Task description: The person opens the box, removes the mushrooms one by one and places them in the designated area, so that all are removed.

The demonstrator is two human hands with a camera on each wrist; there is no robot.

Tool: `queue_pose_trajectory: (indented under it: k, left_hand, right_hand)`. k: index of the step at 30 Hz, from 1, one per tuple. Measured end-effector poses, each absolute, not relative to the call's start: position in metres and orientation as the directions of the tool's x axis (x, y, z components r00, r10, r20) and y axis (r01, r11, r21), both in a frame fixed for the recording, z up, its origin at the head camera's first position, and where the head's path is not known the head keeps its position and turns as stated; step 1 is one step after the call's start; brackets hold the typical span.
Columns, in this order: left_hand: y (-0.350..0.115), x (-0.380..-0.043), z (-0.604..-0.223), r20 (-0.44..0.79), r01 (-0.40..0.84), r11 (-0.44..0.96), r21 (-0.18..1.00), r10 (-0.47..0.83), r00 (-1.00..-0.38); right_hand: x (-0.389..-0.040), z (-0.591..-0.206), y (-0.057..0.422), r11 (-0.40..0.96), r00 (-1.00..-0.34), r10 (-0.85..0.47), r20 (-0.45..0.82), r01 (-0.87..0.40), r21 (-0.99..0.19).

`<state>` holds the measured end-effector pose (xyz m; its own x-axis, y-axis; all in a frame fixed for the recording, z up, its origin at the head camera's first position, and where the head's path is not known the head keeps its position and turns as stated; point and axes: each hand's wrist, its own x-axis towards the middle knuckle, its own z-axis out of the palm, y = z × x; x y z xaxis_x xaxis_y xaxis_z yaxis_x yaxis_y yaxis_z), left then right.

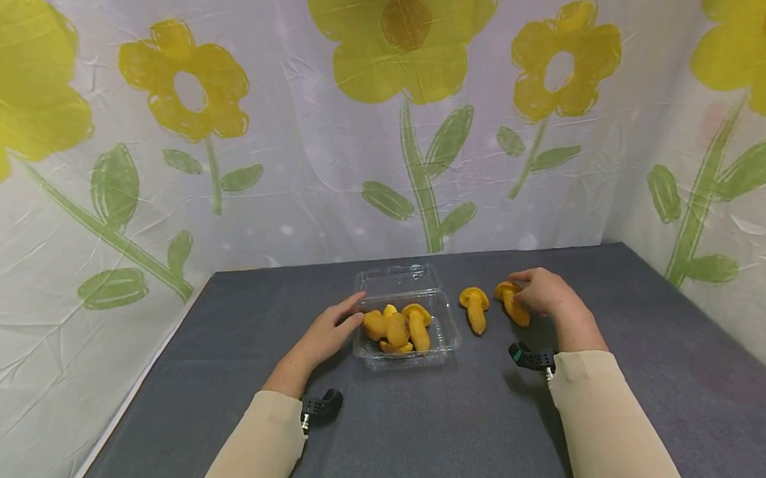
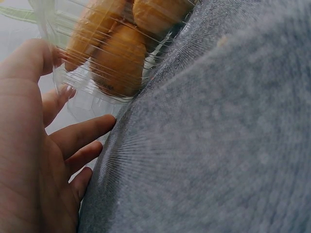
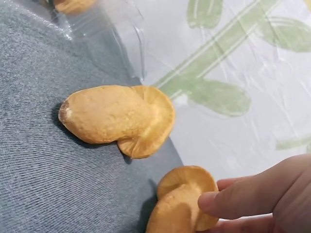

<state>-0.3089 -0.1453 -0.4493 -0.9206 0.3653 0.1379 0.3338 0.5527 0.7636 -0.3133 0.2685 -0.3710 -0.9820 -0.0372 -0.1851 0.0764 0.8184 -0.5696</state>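
Note:
A clear plastic clamshell box (image 1: 451, 335), its lid (image 1: 395, 281) tipped back, holds several yellow-brown mushrooms (image 1: 397, 329). My left hand (image 1: 323, 335) rests at the box's left side, thumb and forefinger against the plastic. In the left wrist view its other fingers (image 2: 82, 133) spread loosely near the cloth. To the right of the box, my right hand (image 1: 547, 295) pinches one mushroom (image 1: 514, 310) by the cap. The right wrist view shows the thumb (image 3: 228, 200) on that cap, with the other fingers partly hidden behind it. A second mushroom (image 3: 109, 114) lies between the box and this hand.
Dark grey cloth (image 1: 434, 426) covers the table. White sheets printed with yellow flowers (image 1: 404, 40) hang along its back and sides. Each wrist wears a small black camera mount, one left (image 1: 324, 406) and one right (image 1: 531, 356).

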Motion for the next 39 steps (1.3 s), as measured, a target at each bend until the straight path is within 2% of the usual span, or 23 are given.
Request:
queue_pose_trajectory:
  k: [8, 24, 39]
  left_hand:
    - [-0.146, -0.308, -0.4505, 0.127, 0.321, 0.553, 0.769, 0.36, -0.924]
    - [-0.1466, -0.3112, -0.4497, 0.13, 0.331, 0.547, 0.769, 0.372, -0.919]
    - [-0.1464, -0.3098, -0.4487, 0.131, 0.335, 0.535, 0.776, 0.383, -0.914]
  right_hand:
    - [-0.3142, -0.3771, 0.268, 0.841, -0.974, -0.052, -0.219, 0.076, -0.536]
    - [-0.3144, -0.379, 0.2687, 0.804, -0.968, -0.115, -0.222, 0.041, -0.594]
    - [-0.3155, -0.3801, 0.2708, 0.811, -0.964, -0.132, -0.231, 0.029, -0.584]
